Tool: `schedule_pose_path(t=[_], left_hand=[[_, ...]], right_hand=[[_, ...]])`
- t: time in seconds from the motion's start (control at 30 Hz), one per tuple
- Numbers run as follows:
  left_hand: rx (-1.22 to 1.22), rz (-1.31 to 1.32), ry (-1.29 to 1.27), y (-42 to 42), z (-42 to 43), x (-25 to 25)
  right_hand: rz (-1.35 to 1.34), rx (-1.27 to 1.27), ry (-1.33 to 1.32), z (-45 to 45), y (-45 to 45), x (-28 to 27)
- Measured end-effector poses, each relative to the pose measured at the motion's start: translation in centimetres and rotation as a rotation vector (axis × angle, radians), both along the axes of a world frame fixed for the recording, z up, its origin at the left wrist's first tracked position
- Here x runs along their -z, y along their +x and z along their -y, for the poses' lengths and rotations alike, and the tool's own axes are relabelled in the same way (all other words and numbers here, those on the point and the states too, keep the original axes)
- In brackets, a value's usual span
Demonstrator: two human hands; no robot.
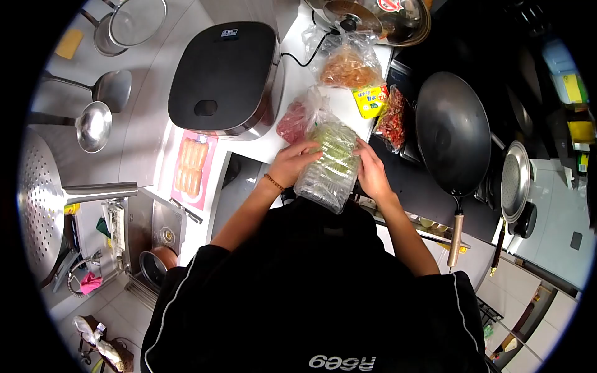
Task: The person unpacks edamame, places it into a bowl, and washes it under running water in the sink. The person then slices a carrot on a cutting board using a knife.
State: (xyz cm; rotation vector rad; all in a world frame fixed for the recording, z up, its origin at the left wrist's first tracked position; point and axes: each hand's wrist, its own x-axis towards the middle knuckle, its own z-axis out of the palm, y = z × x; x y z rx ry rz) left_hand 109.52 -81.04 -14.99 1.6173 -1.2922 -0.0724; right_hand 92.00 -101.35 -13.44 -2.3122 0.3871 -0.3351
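Note:
A clear plastic bag with a see-through tray and pale green food (336, 152) lies between my two hands at the counter's edge. My left hand (297, 163), with a beaded bracelet at the wrist, grips its left side. On the right side, my right hand (372, 169) holds the bag's edge with its fingers. The bag's gathered top points away from me. Just beyond it on the left is a bag of red meat (292, 122). A yellow packet (370, 101) and a bag of dried red chillies (392, 121) lie to the right.
A black rice cooker (222, 78) stands on the left, with packed sausages (191, 166) below it. A wok (454, 133) sits on the right by a lidded pan (515, 180). A bag of orange-brown food (348, 67) lies farther back. Ladles and a skimmer (42, 199) hang at the left.

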Motion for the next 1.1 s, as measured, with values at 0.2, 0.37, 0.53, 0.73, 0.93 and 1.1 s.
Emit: schedule_pose_path(t=[0.2, 0.37, 0.53, 0.73, 0.93, 1.1], left_hand=[[0.049, 0.014, 0.101, 0.4, 0.1, -0.1], [0.096, 0.16, -0.024, 1.5, 0.8, -2.1], [0.105, 0.095, 0.102, 1.3, 0.8, -4.7], [0.175, 0.215, 0.059, 2.4, 1.8, -5.8], [0.148, 0.17, 0.121, 2.1, 0.7, -3.7], [0.098, 0.069, 0.089, 1.8, 0.9, -3.3]], right_hand=[[0.025, -0.009, -0.026, 0.3, -0.4, -0.8], [0.103, -0.029, -0.081, 0.3, -0.4, -1.5], [0.097, -0.044, -0.172, 0.5, -0.5, -1.1], [0.095, -0.026, -0.124, 0.7, 0.2, -0.8], [0.127, -0.028, -0.197, 0.7, 0.0, -0.3], [0.113, -0.007, -0.169, 0.5, 0.2, -0.3]])
